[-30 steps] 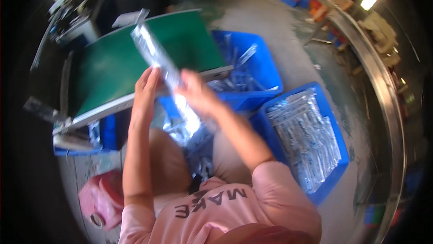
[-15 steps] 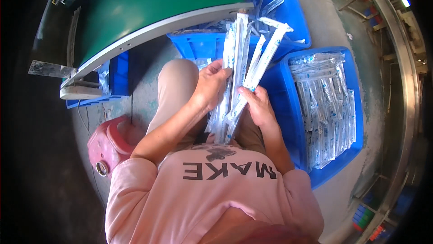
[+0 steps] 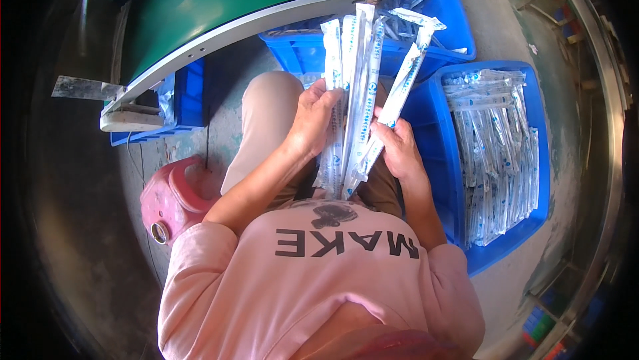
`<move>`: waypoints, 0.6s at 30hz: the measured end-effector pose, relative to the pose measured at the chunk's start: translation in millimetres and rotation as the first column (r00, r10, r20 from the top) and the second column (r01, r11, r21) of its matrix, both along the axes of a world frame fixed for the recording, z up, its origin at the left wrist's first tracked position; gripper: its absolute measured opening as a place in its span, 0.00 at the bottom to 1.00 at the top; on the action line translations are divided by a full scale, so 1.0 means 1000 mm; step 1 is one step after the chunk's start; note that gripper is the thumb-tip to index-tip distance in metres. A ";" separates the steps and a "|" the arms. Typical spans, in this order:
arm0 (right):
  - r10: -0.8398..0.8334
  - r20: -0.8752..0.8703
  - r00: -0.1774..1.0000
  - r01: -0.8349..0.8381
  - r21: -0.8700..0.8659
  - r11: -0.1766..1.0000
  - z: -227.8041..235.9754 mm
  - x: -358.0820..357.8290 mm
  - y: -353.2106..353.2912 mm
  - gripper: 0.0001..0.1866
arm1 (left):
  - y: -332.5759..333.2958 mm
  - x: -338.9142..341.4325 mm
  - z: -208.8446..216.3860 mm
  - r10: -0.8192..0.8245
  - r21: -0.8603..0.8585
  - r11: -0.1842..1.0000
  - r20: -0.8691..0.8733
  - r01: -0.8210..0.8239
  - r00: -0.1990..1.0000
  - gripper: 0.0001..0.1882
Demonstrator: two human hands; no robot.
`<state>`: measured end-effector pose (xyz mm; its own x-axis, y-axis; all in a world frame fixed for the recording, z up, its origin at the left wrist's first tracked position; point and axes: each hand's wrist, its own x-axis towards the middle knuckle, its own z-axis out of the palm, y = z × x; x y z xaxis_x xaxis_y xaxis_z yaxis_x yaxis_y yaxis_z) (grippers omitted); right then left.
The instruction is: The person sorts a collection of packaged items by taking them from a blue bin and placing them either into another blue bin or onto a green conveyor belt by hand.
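Observation:
Several long, narrow clear-and-white plastic packets (image 3: 363, 104) with blue print stand fanned between my hands, above my lap. My left hand (image 3: 313, 115) is closed round the left side of the bunch, thumb across the front. On the other side, my right hand (image 3: 398, 147) pinches one packet (image 3: 407, 84), which slants up to the right, apart from the others at its top. The bunch's lower ends reach down near my shirt. What each packet contains I cannot make out.
To my right, a blue bin (image 3: 454, 180) is filled with rows of similar packets. Another blue bin (image 3: 303, 57) with loose packets sits ahead, partly under the green-topped conveyor (image 3: 233, 7). A pink stool (image 3: 163, 203) is at my left; a metal frame (image 3: 609, 127) runs along the far right.
The packets at the top have spread further apart, and the slanted one in my right hand stands more clear of the bunch. The whole view has shifted slightly.

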<state>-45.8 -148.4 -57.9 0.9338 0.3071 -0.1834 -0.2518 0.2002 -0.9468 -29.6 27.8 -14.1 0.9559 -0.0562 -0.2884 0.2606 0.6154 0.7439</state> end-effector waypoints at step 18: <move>0.532 0.252 0.808 -0.232 -0.695 0.680 0.026 -0.006 0.036 0.15 | 0.006 0.010 0.007 -0.259 0.076 0.960 -0.127 0.270 0.957 0.16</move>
